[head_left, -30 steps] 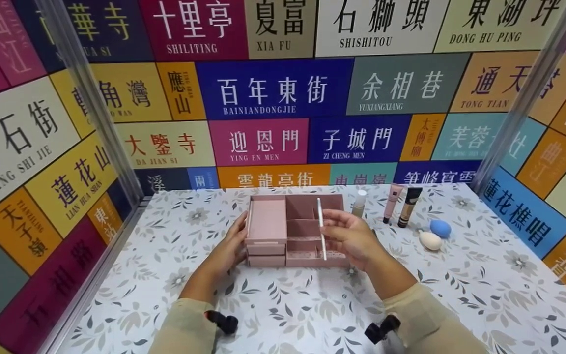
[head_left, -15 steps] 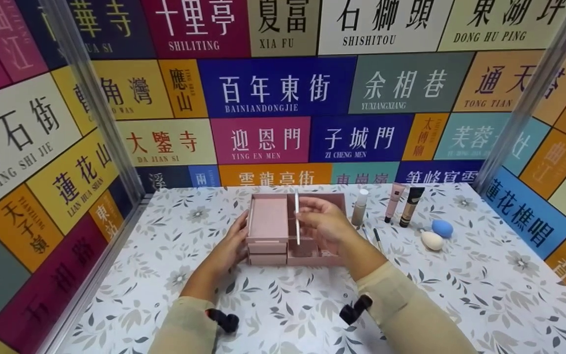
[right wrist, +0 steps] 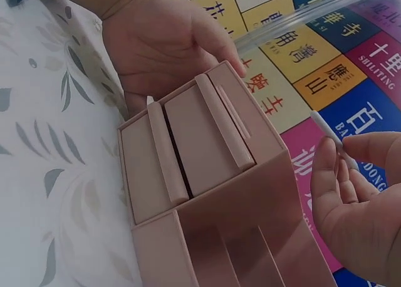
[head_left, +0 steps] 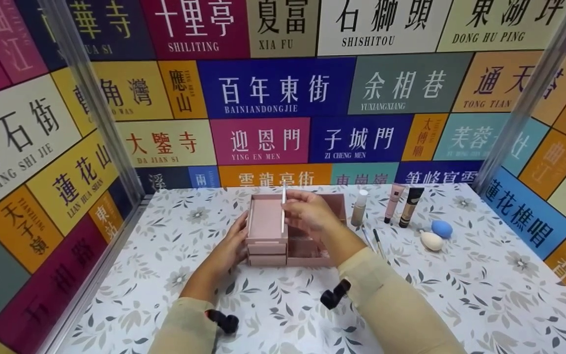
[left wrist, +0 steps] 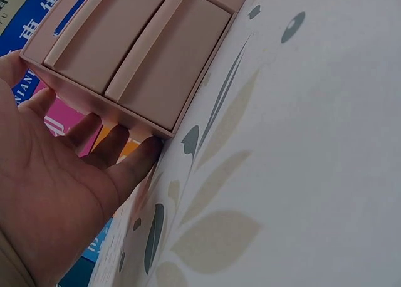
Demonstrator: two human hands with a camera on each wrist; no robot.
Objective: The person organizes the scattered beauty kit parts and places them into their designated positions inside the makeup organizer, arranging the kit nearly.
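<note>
On the table stands a pink cosmetics organizer [head_left: 267, 250], with a shallow top tray and two drawers on its left and open compartments on its right. My left hand [head_left: 229, 246] rests against the organizer's left side; in the left wrist view its fingers [left wrist: 113, 143] touch that side wall, loosely extended. Between thumb and fingertips my right hand [head_left: 310, 211] pinches a slim white stick [head_left: 283, 211], held upright over the right edge of the top tray. The right wrist view shows the stick [right wrist: 327, 127] apart from the organizer. My right hand hides part of the compartments.
To the organizer's right stand a white-capped bottle [head_left: 359, 209], a pink tube [head_left: 393, 204] and a black-and-beige tube [head_left: 410, 207]. A blue makeup sponge [head_left: 442, 229] and a cream one [head_left: 431, 241] lie nearby. Thin brushes [head_left: 378, 241] lie beside the bottle. Sign-covered walls [head_left: 275, 88] enclose the table.
My right hand has moved left with the white stick, from over the right compartments to the edge of the top tray. My left hand has stayed at the organizer's side.
</note>
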